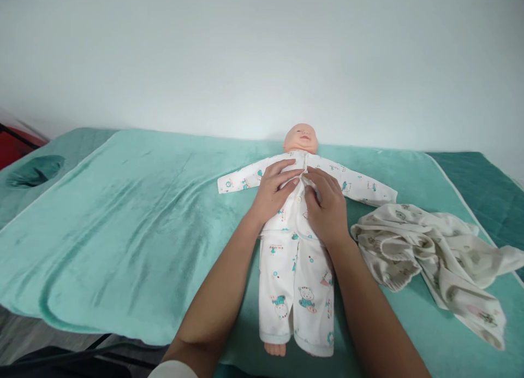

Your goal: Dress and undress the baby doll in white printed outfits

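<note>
A baby doll (301, 137) lies on its back, dressed in a white long-sleeved pajama top (368, 188) and matching pants (276, 282), both printed with bears and teal figures. My left hand (273, 189) rests on the chest, its fingertips gripping one edge of the top's front opening. From the other side, my right hand (328, 206) has its thumb and fingers closed on the opposite edge, meeting the left at the middle of the chest. A button (299, 199) shows just below them. Both sleeves spread outward, and toes stick out of one pant leg.
A crumpled white printed garment (434, 258) lies to the right of the doll. Beneath everything is a teal plush cover (123, 214) on a padded bed with a face hole (35, 171) at the left end. A white wall (245, 61) stands behind.
</note>
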`<state>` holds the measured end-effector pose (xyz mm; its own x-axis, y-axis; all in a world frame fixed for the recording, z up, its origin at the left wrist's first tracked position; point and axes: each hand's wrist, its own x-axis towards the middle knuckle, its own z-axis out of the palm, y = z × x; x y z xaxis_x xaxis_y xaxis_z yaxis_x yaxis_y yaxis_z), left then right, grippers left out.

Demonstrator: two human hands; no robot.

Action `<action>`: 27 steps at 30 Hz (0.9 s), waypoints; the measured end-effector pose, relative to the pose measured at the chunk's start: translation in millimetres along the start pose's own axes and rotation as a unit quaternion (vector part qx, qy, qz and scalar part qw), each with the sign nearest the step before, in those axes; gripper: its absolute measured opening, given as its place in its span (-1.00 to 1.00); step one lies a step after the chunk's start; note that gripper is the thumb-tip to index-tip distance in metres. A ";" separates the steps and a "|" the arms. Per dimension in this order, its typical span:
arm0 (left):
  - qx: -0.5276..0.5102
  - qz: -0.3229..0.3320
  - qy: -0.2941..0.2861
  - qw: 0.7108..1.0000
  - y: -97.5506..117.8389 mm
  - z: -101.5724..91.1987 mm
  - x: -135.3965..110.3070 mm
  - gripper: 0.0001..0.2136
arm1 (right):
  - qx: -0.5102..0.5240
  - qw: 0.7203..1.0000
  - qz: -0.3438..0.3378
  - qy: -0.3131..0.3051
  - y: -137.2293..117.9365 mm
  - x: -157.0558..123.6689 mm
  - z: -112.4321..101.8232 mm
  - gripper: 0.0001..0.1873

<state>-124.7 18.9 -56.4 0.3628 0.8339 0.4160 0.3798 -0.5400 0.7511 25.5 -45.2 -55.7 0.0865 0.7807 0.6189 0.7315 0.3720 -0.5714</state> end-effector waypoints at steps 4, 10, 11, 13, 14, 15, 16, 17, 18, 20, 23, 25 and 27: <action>-0.006 -0.004 -0.002 1.000 0.7 -0.2 -0.2 -0.74 | 0.003 1.000 -0.011 0.003 2.7 -1.0 0.9 -0.58; -0.001 0.002 -0.004 1.000 2.3 -1.3 -0.2 -0.74 | -0.009 1.000 -0.011 -0.017 2.5 -1.8 1.2 -0.55; 0.002 0.003 -0.004 1.000 2.3 -1.4 -0.2 -0.73 | -0.012 1.000 -0.012 -0.020 1.8 -1.5 0.8 -0.55; 0.008 0.005 -0.005 1.000 2.0 -1.4 -0.2 -0.73 | -0.019 1.000 -0.008 -0.022 -0.1 -0.9 0.2 -0.56; 0.011 0.007 -0.006 1.000 1.8 -1.3 -0.2 -0.72 | -0.023 1.000 -0.006 -0.021 -1.1 -0.6 0.0 -0.56; 0.013 0.008 -0.006 1.000 1.5 -1.2 -0.2 -0.72 | -0.025 1.000 -0.002 -0.018 -2.1 -0.4 -0.1 -0.57; 0.016 0.008 -0.006 1.000 1.3 -1.0 -0.1 -0.72 | -0.027 1.000 0.003 -0.015 -3.1 -0.2 0.0 -0.58; 0.017 0.008 -0.006 1.000 1.1 -0.8 -0.1 -0.72 | -0.027 1.000 0.007 -0.010 -3.8 0.0 0.2 -0.59; 0.018 0.006 -0.006 1.000 1.0 -0.7 0.0 -0.73 | -0.027 1.000 0.011 -0.003 -4.3 0.1 0.5 -0.61; 0.017 0.005 -0.007 1.000 1.1 -0.5 0.1 -0.73 | -0.023 0.999 0.017 0.014 -4.4 0.2 1.3 -0.64; 0.018 0.008 -0.007 1.000 1.4 -0.6 0.0 -0.73 | -0.005 0.999 0.021 0.034 -2.2 0.3 2.2 -0.68; 0.023 0.010 -0.007 1.000 1.3 -0.6 0.0 -0.73 | 0.022 0.998 0.028 0.044 0.4 0.0 2.4 -0.69; 0.027 0.012 -0.008 1.000 1.0 -0.5 -0.1 -0.72 | 0.052 0.997 0.035 0.052 3.3 -0.5 2.5 -0.69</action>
<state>-124.8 18.3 -55.4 0.3853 0.8193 0.4245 0.4171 -0.5650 0.7119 26.2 -43.1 -59.2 0.2088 0.7522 0.6249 0.6482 0.3720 -0.6644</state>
